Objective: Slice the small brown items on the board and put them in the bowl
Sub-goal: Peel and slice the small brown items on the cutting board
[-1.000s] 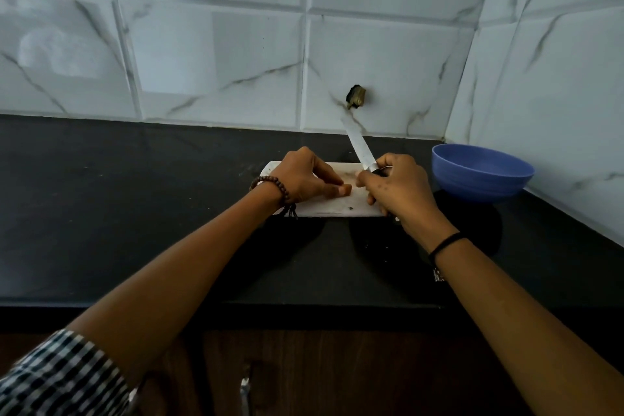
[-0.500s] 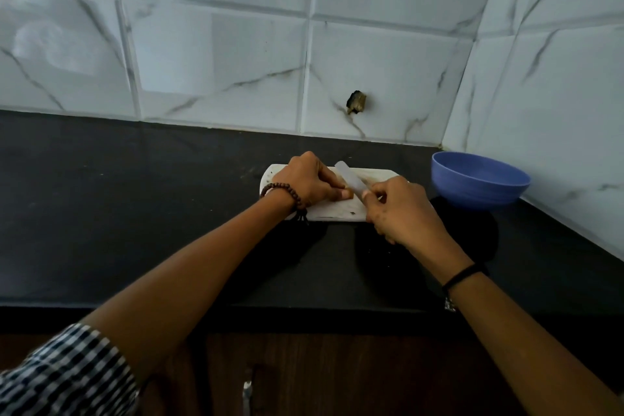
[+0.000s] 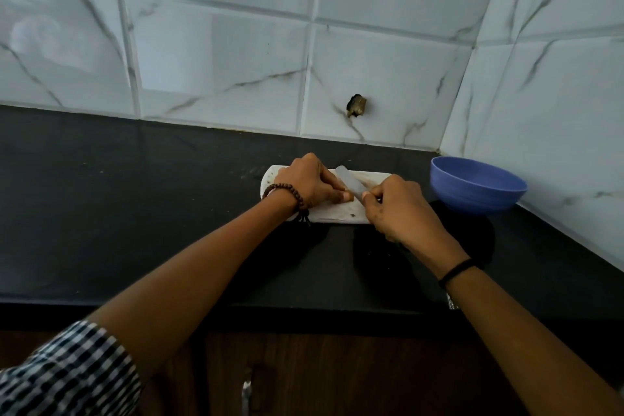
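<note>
Blue bowl point(image 3: 472, 192) sits right of the right hand point(image 3: 398, 209) gripping a knife point(image 3: 347, 181).

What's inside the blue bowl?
In the blue bowl only the far inner wall shows, bare. The near rim hides the bottom, so slices there cannot be seen.

Location: domestic kitchen. Indicators: black polished stone countertop point(image 3: 135, 213), white grey-veined marble-pattern wall tiles point(image 3: 219, 61), dark brown wooden cabinet doors point(image 3: 337, 378) below, white rectangular cutting board point(image 3: 334, 215), blue round bowl point(image 3: 472, 201).
</note>
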